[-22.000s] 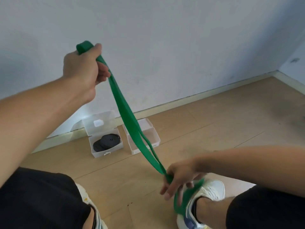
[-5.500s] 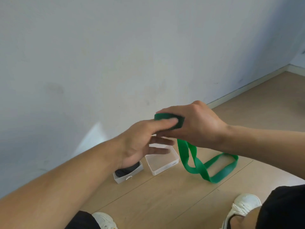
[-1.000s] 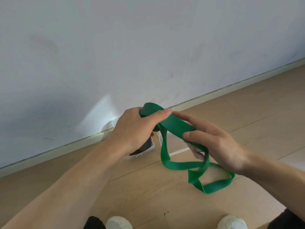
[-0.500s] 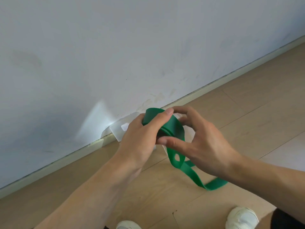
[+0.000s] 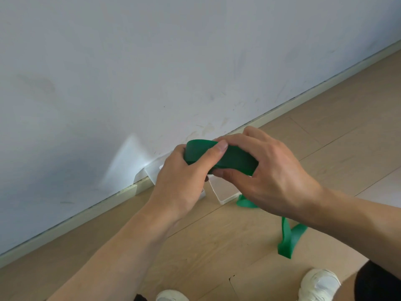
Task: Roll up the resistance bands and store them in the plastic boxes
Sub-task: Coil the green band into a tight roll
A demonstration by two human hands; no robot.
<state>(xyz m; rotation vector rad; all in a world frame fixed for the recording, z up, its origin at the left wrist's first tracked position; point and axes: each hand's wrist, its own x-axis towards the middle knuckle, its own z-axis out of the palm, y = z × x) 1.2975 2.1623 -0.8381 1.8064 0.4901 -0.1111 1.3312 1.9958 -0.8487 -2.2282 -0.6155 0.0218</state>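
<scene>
Green band [image 5: 234, 158] between both hands' grip

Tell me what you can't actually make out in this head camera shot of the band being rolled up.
- Plastic boxes: head view, mostly behind both hands; contents unseen.
- Coil of the green band: wrapped by the left hand and right hand, so the number of turns is unclear.
- Loose tail: its middle stretch is hidden behind the right forearm.
- Shoes: cut off by the bottom edge.
</scene>
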